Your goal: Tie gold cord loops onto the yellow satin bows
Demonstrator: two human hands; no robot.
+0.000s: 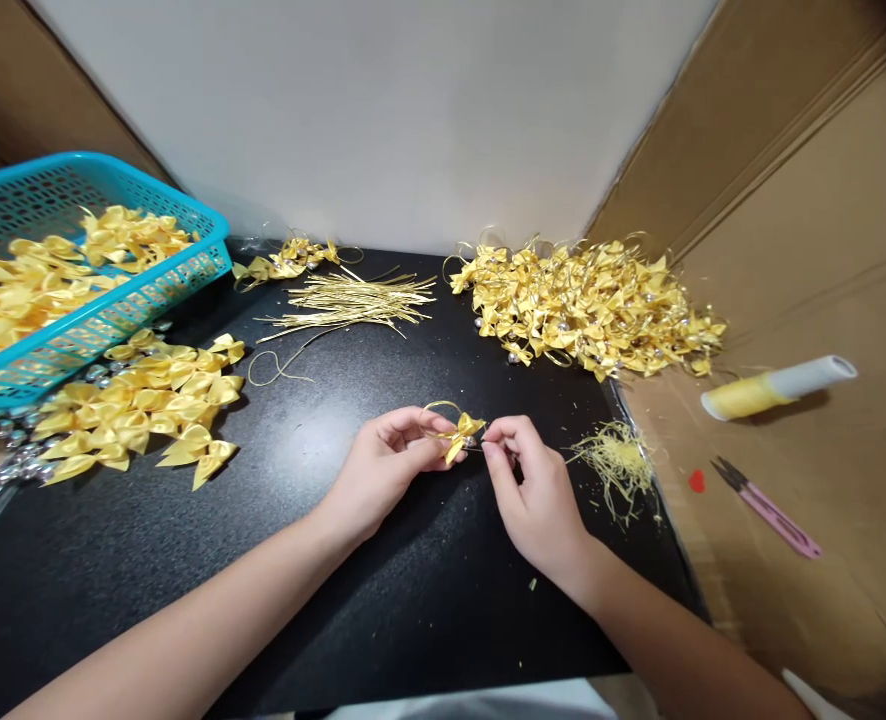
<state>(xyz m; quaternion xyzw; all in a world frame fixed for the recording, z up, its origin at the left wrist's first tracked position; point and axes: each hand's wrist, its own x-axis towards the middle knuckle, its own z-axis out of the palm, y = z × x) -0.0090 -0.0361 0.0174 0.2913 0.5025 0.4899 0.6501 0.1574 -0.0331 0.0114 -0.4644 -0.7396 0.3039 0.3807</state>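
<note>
With left hand (380,465), pinched small yellow bow (461,432) between thumb and fingertips, closed tight on it. With right hand (537,495), pinched shut on the bow's right end; anything else between those fingertips too small to tell. Held the bow just above the black desk (338,570), near its middle and between both hands. Saw thin gold loop (441,407) rising from the bow over the left fingertips. Noted yellow thread trimmings (620,462) just right of the right hand, at the desk's right edge. Found single loose cord (278,366) behind the left hand, then bundle of cut gold cords (347,300) further back toward the rear edge. Logged big heap of looped bows (593,305) at the rear right corner, and small cluster (285,260) of the same at the rear edge, left of centre. Logged pile of plain bows (143,400) by the left edge, with silver beads (0,425) touching it on the outer side. Spotted teal basket (120,310) over the rear left corner, filled with stacked bows (38,285). Off the desk, on cardboard (825,250) at right, marked thread spool (777,385) lying down, red bit (697,481) and pink snips (769,505), all well apart from both hands.
</note>
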